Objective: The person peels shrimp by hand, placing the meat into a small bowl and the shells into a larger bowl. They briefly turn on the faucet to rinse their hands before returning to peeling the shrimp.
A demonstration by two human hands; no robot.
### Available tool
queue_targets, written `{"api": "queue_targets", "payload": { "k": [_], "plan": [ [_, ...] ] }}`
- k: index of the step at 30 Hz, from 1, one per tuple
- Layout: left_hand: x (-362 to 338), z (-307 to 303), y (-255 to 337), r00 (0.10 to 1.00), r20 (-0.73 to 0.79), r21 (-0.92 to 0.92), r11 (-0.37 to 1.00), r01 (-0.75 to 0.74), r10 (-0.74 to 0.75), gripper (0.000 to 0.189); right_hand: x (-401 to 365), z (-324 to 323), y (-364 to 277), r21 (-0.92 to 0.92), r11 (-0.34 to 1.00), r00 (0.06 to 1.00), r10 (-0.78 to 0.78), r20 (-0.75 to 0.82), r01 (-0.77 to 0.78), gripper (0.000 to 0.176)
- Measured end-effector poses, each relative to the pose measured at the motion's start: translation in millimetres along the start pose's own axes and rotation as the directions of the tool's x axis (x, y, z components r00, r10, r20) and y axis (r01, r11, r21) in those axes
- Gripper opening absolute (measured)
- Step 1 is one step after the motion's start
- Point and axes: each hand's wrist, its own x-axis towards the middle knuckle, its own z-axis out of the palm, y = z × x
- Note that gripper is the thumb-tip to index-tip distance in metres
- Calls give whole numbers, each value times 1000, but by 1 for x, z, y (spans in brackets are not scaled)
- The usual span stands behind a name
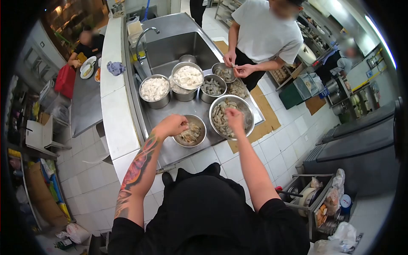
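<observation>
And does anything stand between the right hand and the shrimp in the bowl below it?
Nothing visible does: the right hand is over the open bowl, though whether it touches the shrimp is too blurred to tell.

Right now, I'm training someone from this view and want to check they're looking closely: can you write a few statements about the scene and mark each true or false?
1. The left hand is at the smaller bowl. True.
2. The right hand is on the tap. False: it is at the large bowl of greyish shrimp.
3. The leftmost pot holds pale pieces. True.
4. The co-worker in white has both arms folded. False: their hands are close together in front of them.
5. The purplish cloth lies on the white ledge. True.
</observation>
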Motion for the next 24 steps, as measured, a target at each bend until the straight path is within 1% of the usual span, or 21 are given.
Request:
{"api": "queue_targets", "payload": {
  "k": [2, 3, 5, 6, 8, 12, 13, 14, 15, 17, 18, 20, 21, 23, 24],
  "plan": [
    [-2, 1, -1, 1000, 1, 1, 1000, 3, -3, 33, 23, -24, 54, -53, 999, 994, -17, -105, 12, 17],
    [-2, 3, -1, 1000, 8, 6, 1000, 1, -1, 33, 29, -31, 70, -55, 998, 994, -15, -104, 9, 17],
    [2, 8, -9, 1000, 19, 0, 1000, -3, 3, 33, 38, -49, 90, -82, 992, 993, 86, -82, -93, 20],
    [3, 10, -10, 1000, 26, -3, 1000, -5, 5, 33, 41, -58, 93, -90, 991, 992, 90, -84, -97, 20],
    [3, 12, -12, 999, 38, -8, 1000, 8, -8, 34, 47, -69, 97, -223, 971, 985, 53, -165, -90, 21],
    [-1, 0, 2, 996, 84, 8, 999, 41, -42, 35, 53, -92, 96, -269, 951, 983, 121, -137, -155, 21],
    [1, 2, 0, 995, 87, 8, 999, 39, -39, 35, 51, -96, 86, -460, 883, 996, 77, -51, -92, 21],
    [2, 5, -5, 996, 77, 9, 999, 35, -36, 35, 48, -98, 77, -627, 779, 998, 50, 44, -11, 20],
    [1, 6, -5, 997, 67, 9, 999, 33, -33, 35, 45, -97, 74, -628, 778, 998, 52, 46, -12, 20],
    [1, 5, -6, 996, 73, 10, 999, 41, -42, 36, 38, -92, 69, -535, 845, 993, 54, 102, 9, 18],
    [0, 2, -5, 996, 78, 12, 999, 50, -50, 36, 33, -89, 61, -534, 846, 993, 55, 104, 9, 18],
    [-1, 0, -3, 996, 76, 9, 999, 52, -52, 36, 23, -81, 45, -530, 823, 934, -1, 356, 203, 20],
    [-1, -1, -1, 996, 72, 5, 999, 51, -51, 36, 21, -75, 48, -528, 825, 935, -2, 355, 202, 20],
    [-3, -3, 3, 995, 79, 10, 998, 64, -65, 36, 17, -63, 53, -596, 758, 841, 121, 528, 266, 26],
    [-3, -4, 5, 993, 82, 12, 997, 78, -79, 36, 12, -61, 47, -596, 758, 841, 120, 527, 265, 26]
  ]
}}
